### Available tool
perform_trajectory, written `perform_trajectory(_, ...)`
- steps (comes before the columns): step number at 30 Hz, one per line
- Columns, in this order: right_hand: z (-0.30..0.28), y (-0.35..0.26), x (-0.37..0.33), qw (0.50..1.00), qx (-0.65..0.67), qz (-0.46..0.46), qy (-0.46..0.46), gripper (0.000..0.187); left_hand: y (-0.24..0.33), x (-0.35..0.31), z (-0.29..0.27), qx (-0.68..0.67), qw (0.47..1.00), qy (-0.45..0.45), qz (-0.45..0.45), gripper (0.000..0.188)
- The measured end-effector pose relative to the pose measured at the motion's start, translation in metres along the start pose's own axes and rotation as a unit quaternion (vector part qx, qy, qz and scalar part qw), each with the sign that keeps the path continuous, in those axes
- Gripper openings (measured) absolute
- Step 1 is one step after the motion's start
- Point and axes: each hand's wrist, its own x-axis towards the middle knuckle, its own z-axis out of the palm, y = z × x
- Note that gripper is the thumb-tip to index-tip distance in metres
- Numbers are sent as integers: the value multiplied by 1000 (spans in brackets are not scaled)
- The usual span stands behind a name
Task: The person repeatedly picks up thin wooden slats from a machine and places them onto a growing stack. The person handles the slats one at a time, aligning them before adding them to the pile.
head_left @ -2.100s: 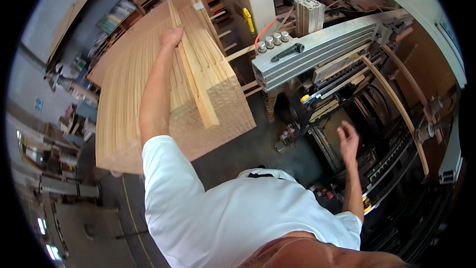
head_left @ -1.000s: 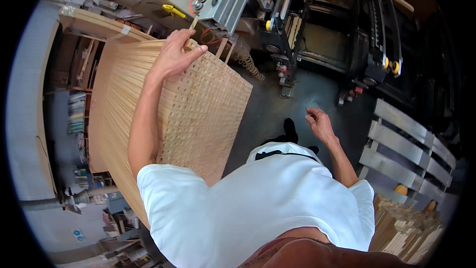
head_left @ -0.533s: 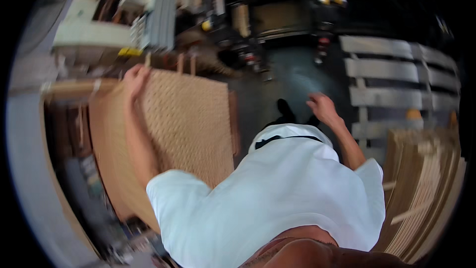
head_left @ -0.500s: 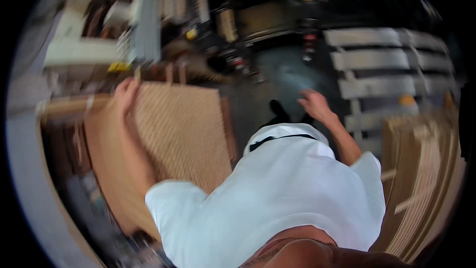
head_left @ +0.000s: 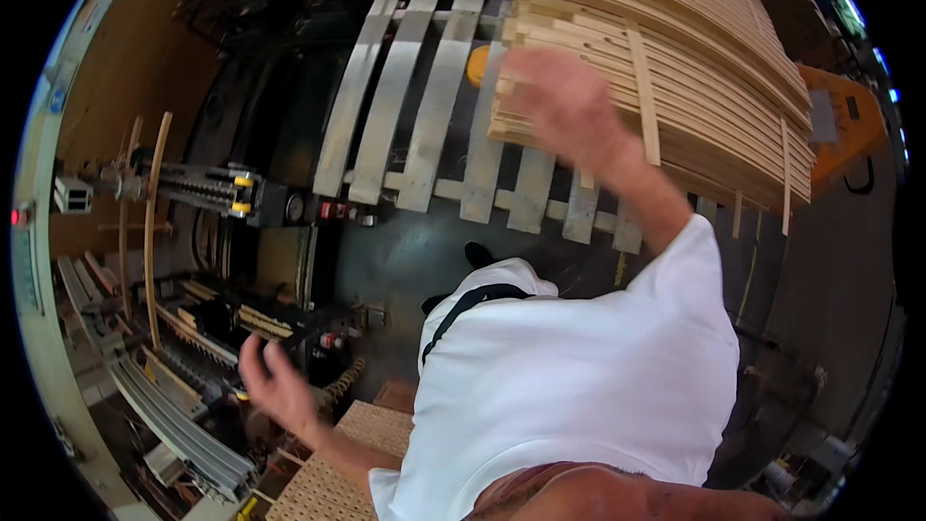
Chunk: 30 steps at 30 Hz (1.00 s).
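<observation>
Over stacked wooden strips (head_left: 714, 92) at one o'clock with blurred right hand (head_left: 561, 104), can't tell if gripping; best settle squarely, then bring empty, loose-fingered left hand (head_left: 282, 396) across from eight!

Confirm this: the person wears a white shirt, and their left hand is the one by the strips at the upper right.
Wrong hand: the head view shows the right hand by the strips at the upper right. The shirt is white.

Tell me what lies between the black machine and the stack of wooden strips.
In the head view, a grey slatted platform lies between the black machine and the stack of wooden strips, with a yellow-orange object close by the stack.
</observation>
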Motion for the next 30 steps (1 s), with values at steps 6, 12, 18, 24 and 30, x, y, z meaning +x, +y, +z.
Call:
perform_trajectory(6, -121, 212, -82, 864, -455, 211, -45, 20, -15, 0, 158, -158, 955, -253, 10, 35)
perform_trajectory(12, -144, 224, -112, 863, -470, 178, -49, 14, -67, -4, 186, -130, 951, -280, -30, 39)
perform_trajectory(18, -161, 260, -140, 887, -435, 132, -83, 35, -103, 61, 158, -45, 974, -223, -5, 37)
perform_trajectory(24, -79, 133, 11, 928, -360, 35, -85, 44, -227, 219, 123, 49, 998, -23, 20, 37)
perform_trajectory(30, 62, -38, 135, 961, -235, 3, -145, 51, -317, 416, 64, 253, 964, 29, -71, 54)
